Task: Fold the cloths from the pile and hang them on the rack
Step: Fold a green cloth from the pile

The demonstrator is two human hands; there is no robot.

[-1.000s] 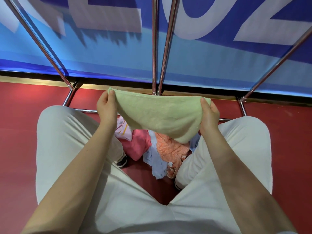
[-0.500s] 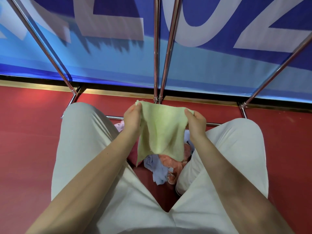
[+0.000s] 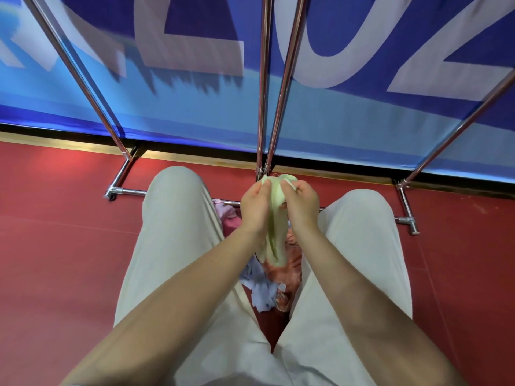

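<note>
A pale green cloth [image 3: 274, 240] hangs folded in half between my two hands, above my knees. My left hand [image 3: 255, 207] pinches its top corners from the left and my right hand [image 3: 302, 204] pinches them from the right, the two hands almost touching. Below, on the red floor between my legs, lies the pile of cloths [image 3: 267, 285] in pink, orange and light blue, partly hidden by my arms and trousers. The metal rack's poles [image 3: 262, 87] rise just beyond my hands.
The rack's base bar [image 3: 126, 191] runs across the red floor with feet at left and right [image 3: 409, 221]. Slanted poles lean out on both sides. A blue banner with large white letters [image 3: 195, 112] stands close behind the rack.
My hands have come together, bringing the cloth's two top corners to meet, so the cloth that was spread wide now hangs doubled and narrow.
</note>
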